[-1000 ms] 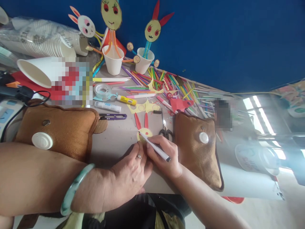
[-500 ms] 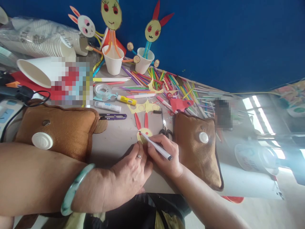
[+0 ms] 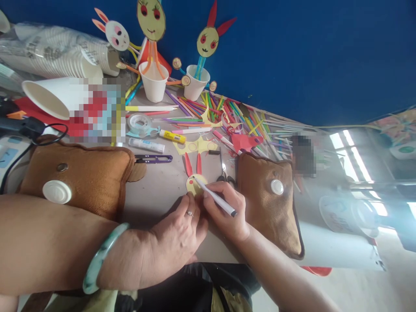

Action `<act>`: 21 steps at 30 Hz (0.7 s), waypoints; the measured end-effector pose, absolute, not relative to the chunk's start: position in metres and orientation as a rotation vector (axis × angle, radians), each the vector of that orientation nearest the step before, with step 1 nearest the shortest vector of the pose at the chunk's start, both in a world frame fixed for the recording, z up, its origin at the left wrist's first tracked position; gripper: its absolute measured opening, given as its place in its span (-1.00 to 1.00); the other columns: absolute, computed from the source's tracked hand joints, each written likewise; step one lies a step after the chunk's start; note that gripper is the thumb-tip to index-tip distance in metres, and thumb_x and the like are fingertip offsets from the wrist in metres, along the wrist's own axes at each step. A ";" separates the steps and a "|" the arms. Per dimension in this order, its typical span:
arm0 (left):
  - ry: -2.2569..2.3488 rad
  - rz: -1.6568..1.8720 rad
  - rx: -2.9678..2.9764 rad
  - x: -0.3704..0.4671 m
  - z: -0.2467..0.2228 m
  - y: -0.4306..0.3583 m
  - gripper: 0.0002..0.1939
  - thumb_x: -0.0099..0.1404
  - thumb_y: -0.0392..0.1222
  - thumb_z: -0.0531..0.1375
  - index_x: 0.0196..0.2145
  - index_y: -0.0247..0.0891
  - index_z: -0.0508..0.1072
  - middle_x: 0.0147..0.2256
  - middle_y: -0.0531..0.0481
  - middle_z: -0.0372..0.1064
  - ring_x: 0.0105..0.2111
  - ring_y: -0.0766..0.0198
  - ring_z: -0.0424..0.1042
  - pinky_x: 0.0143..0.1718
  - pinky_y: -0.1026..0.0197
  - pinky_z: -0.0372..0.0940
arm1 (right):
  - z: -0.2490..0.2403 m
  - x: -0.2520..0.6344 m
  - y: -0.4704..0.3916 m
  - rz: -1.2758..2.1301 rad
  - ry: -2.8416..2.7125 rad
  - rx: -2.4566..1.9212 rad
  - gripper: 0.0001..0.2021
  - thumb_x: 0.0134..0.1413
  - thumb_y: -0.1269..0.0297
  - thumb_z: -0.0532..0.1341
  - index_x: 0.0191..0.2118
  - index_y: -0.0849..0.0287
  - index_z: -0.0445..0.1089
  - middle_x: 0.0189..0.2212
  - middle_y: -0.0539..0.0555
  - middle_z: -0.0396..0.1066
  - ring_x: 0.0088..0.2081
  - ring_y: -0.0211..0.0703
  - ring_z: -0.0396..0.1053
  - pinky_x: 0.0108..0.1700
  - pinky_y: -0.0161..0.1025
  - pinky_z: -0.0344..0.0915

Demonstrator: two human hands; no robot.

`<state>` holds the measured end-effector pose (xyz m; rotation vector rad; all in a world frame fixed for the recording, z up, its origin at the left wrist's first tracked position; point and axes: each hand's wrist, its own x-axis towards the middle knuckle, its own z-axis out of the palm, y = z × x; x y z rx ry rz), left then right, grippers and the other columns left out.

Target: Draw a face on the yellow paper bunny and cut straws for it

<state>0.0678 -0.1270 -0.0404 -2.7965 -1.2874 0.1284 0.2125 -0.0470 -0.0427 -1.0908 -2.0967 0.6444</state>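
A small pale-yellow paper rabbit face point(image 3: 191, 186) with two red ears and a red eye spot lies on the table, partly hidden by my fingers. My left hand point(image 3: 180, 229) holds its lower edge down with fingers pressed together. In my right hand point(image 3: 232, 212) is a white marker pen point(image 3: 221, 203), gripped like a writing tool. The pen's tip touches the face above the red eye spot, where short dark strokes show. Black-handled scissors point(image 3: 226, 177) lie just beyond my right hand. Purple thread snips point(image 3: 154, 159) rest to the left of the face.
Brown cushion-like pads point(image 3: 81, 177) flank my hands. Beyond are a glue stick point(image 3: 173, 136), a tape roll point(image 3: 139, 125), yellow paper scraps point(image 3: 196, 145) and many coloured sticks. Finished rabbit figures stand in paper cups point(image 3: 154, 84) by the blue wall point(image 3: 292, 56).
The pen tip has shifted slightly to the right and up along the top of the eye spot, adding dark strokes. My left hand stays in place.
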 end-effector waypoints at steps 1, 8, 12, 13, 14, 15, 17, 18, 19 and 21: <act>-1.289 0.116 -2.792 0.068 -0.041 -0.127 -0.07 0.13 0.42 0.10 0.15 -0.47 0.33 0.10 -0.55 0.30 0.12 -0.36 0.27 0.17 -0.26 -0.15 | -0.043 0.213 -0.047 0.638 -2.091 -1.090 -0.92 0.05 0.45 0.24 -0.32 0.15 0.35 -0.47 -0.04 0.45 -0.50 -0.31 0.39 -0.44 -0.36 0.35; -1.290 0.112 -2.781 0.068 -0.041 -0.127 -0.08 0.12 0.42 0.10 0.15 -0.45 0.34 0.10 -0.53 0.31 0.12 -0.35 0.27 0.18 -0.26 -0.15 | -0.044 0.213 -0.048 0.633 -2.123 -1.098 -0.91 0.02 0.46 0.25 -0.34 0.14 0.35 -0.49 -0.05 0.44 -0.52 -0.31 0.38 -0.45 -0.36 0.34; -1.295 0.117 -2.781 0.069 -0.039 -0.126 -0.09 0.12 0.41 0.11 0.15 -0.45 0.34 0.11 -0.53 0.30 0.11 -0.35 0.28 0.16 -0.26 -0.13 | -0.044 0.212 -0.046 0.617 -2.099 -1.109 -0.91 0.04 0.45 0.24 -0.33 0.14 0.35 -0.48 -0.04 0.45 -0.52 -0.31 0.39 -0.46 -0.36 0.34; -1.298 0.121 -2.782 0.069 -0.039 -0.126 -0.09 0.12 0.41 0.12 0.14 -0.45 0.35 0.11 -0.54 0.29 0.12 -0.36 0.27 0.16 -0.26 -0.12 | -0.044 0.213 -0.046 0.614 -2.090 -1.105 -0.91 0.04 0.45 0.24 -0.33 0.14 0.34 -0.48 -0.05 0.45 -0.52 -0.31 0.39 -0.46 -0.37 0.34; -1.300 0.122 -2.783 0.069 -0.039 -0.126 -0.09 0.12 0.41 0.12 0.14 -0.46 0.35 0.11 -0.55 0.29 0.12 -0.36 0.27 0.16 -0.26 -0.12 | -0.043 0.213 -0.046 0.612 -2.086 -1.100 -0.91 0.04 0.45 0.24 -0.33 0.14 0.34 -0.48 -0.05 0.45 -0.52 -0.32 0.39 -0.47 -0.37 0.34; -1.304 0.120 -2.782 0.069 -0.039 -0.126 -0.08 0.11 0.41 0.13 0.14 -0.46 0.35 0.12 -0.55 0.29 0.12 -0.36 0.27 0.16 -0.26 -0.12 | -0.043 0.213 -0.046 0.613 -2.086 -1.096 -0.91 0.04 0.45 0.24 -0.33 0.14 0.34 -0.49 -0.05 0.45 -0.53 -0.32 0.38 -0.47 -0.38 0.33; -1.299 0.099 -2.782 0.069 -0.039 -0.127 -0.08 0.11 0.41 0.13 0.13 -0.47 0.35 0.12 -0.55 0.28 0.12 -0.36 0.27 0.17 -0.26 -0.13 | -0.043 0.213 -0.046 0.618 -2.098 -1.098 -0.92 0.03 0.45 0.24 -0.34 0.14 0.34 -0.50 -0.05 0.44 -0.53 -0.32 0.38 -0.47 -0.37 0.33; -1.297 0.086 -2.782 0.069 -0.040 -0.127 -0.08 0.11 0.41 0.13 0.13 -0.47 0.35 0.12 -0.55 0.28 0.12 -0.36 0.26 0.17 -0.26 -0.13 | -0.043 0.213 -0.047 0.623 -2.106 -1.103 -0.92 0.03 0.45 0.24 -0.35 0.14 0.34 -0.50 -0.06 0.44 -0.53 -0.32 0.37 -0.47 -0.36 0.34; -1.295 0.075 -2.784 0.068 -0.040 -0.127 -0.09 0.12 0.40 0.13 0.13 -0.47 0.35 0.12 -0.55 0.28 0.12 -0.36 0.26 0.17 -0.26 -0.13 | -0.043 0.213 -0.047 0.629 -2.111 -1.110 -0.93 0.03 0.44 0.24 -0.35 0.14 0.35 -0.50 -0.05 0.44 -0.53 -0.31 0.38 -0.47 -0.36 0.34; -1.294 0.067 -2.797 0.068 -0.041 -0.127 -0.10 0.12 0.39 0.13 0.13 -0.48 0.35 0.12 -0.56 0.28 0.12 -0.35 0.27 0.17 -0.26 -0.13 | -0.044 0.214 -0.047 0.633 -2.101 -1.130 -0.94 0.05 0.42 0.23 -0.34 0.14 0.36 -0.49 -0.04 0.45 -0.52 -0.29 0.39 -0.46 -0.34 0.35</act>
